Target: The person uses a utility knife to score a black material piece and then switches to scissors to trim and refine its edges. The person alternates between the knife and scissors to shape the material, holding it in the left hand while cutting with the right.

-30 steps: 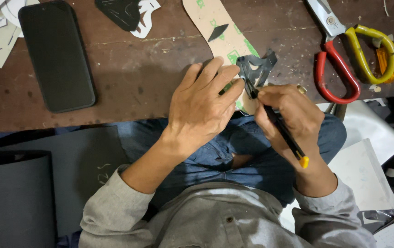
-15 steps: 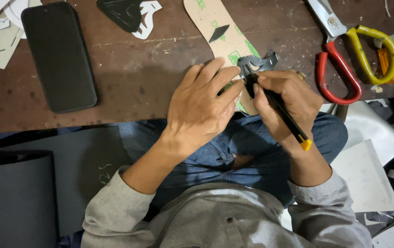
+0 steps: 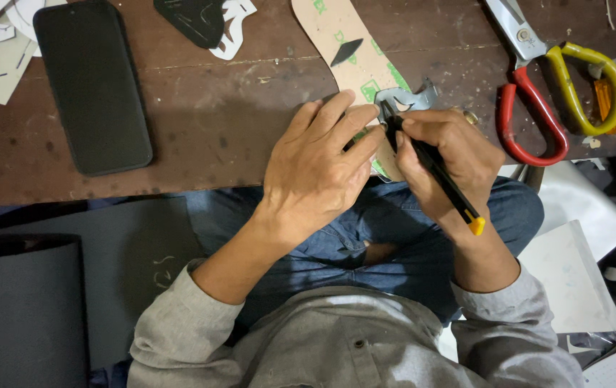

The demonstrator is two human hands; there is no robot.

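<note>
Left hand presses flat, fingers spread, on the cardboard strip, right hand beside it fisted around a black craft knife cutting the grey cutout.

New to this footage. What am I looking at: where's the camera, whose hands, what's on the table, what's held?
No machine here: one camera on a person's head looks down at their own bare hands over a brown wooden table. The right hand grips a slim black craft knife with a yellow end, tip on a small grey cut-out. The left hand presses down a cardboard strip beside it. Also there: a black phone and red-and-yellow scissors.
</note>
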